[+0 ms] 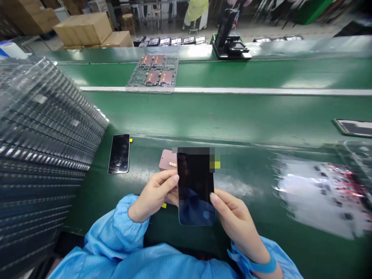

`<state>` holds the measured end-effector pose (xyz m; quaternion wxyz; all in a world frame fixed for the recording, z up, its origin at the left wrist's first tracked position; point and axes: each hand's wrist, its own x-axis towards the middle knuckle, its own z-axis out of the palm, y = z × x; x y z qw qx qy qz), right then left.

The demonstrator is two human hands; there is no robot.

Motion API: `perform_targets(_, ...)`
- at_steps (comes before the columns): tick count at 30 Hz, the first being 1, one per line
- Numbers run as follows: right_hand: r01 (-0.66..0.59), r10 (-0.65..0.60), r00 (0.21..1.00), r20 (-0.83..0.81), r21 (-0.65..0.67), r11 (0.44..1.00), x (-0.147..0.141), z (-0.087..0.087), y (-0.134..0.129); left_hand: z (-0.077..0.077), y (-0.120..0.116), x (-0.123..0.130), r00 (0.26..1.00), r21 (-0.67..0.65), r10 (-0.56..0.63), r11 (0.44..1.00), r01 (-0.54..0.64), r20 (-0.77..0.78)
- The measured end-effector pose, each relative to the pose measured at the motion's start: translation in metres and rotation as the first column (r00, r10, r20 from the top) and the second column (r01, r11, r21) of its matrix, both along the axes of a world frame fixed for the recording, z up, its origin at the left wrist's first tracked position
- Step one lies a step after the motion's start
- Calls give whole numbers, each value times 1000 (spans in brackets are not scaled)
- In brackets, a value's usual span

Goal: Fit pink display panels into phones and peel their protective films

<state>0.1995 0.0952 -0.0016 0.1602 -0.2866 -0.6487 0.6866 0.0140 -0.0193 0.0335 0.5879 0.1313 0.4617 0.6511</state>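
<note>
A black phone screen [196, 186] is held upright between both hands, its glossy face toward me and a yellow tab at its upper right. My left hand [158, 193] pinches its left edge, fingers partly hidden behind it. On the right edge, my right hand [235, 219] grips with the thumb at the front. Behind the screen lies a pinkish-brown flat part [167, 159] with a small label, mostly covered by the screen and my left hand. Farther left, a second phone screen [119, 154] with a yellow tab lies face up on the green bench [145, 141].
Tall stacks of clear plastic trays [43, 128] rise at the left. One clear tray [152, 72] with several brownish parts sits across the bench. A black stand [231, 38] is at the back. Clear bags [314, 193] with small parts and a phone frame [354, 127] lie right.
</note>
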Motion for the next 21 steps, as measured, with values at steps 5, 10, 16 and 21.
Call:
perform_targets(5, -28, 26, 999, 33, 47, 999, 1, 1, 1, 1, -3, -3, 996, -67, 23, 997, -28, -83)
perform_targets(10, -77, 76, 996, 38, 23, 997, 0, 1, 2, 4, -3, -1, 990, -48, 41, 998, -48, -132)
perform_targets(16, -102, 102, 994, 24, -13, 995, 3, -2, 2, 7, -1, 1, 991, -21, 46, 999, -49, -129)
perform_targets(21, -106, 107, 994, 3, -34, 994, 1, 1, 2, 6, -2, 1, 987, -20, 41, 999, -44, -153)
